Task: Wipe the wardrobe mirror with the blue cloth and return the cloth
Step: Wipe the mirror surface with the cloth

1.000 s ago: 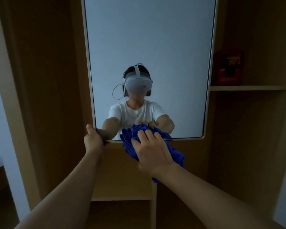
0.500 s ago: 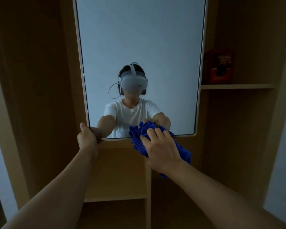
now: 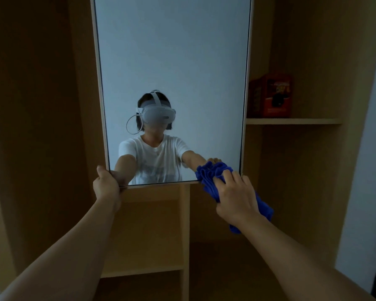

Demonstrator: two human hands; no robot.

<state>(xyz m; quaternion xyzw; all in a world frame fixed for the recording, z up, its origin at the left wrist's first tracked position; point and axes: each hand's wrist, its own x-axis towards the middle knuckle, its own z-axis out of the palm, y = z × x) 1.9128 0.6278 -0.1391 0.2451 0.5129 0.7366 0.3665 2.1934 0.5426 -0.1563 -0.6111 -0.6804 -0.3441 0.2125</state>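
Note:
The tall wardrobe mirror (image 3: 172, 61) fills the upper middle of the view, framed in pale trim. My left hand (image 3: 105, 187) grips its lower left corner, thumb up along the frame. At the mirror's lower right corner my right hand (image 3: 237, 196) holds the bunched blue cloth (image 3: 211, 177) against the glass and bottom edge. Part of the cloth hangs below my wrist. The mirror reflects a person wearing a white headset and white T-shirt.
Wooden wardrobe panels surround the mirror. A shelf (image 3: 291, 121) at the right carries a red box (image 3: 271, 95). Below the mirror are open wooden compartments split by a vertical divider (image 3: 184, 235). A pale wall (image 3: 365, 148) runs down the right side.
My right hand has slid the blue cloth rightward along the mirror's bottom edge, from near the middle to the lower right corner. My left hand keeps its hold on the lower left corner.

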